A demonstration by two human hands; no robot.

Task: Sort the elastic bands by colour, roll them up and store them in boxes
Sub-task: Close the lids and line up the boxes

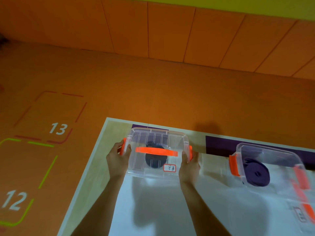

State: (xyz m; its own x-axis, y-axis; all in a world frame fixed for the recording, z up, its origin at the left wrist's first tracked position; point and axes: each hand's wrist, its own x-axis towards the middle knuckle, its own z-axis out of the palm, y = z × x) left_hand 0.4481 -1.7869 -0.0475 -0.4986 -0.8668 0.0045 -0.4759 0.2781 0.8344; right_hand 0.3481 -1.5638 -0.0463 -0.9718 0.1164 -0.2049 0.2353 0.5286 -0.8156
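A clear box is held near the far left corner of the table, its long axis running left to right, roughly along the table's far edge. An orange handle lies along that axis on the lid, and a label sits at the near right corner. A dark roll is seen lying flat inside. The left end is gripped by the left hand and the right end by the right hand, with fingers curled over the orange latches. Whether the box rests on the table cannot be told. A second box with a purple roll stands well apart to the right, turned at an angle. A white sheet covers the near tabletop.
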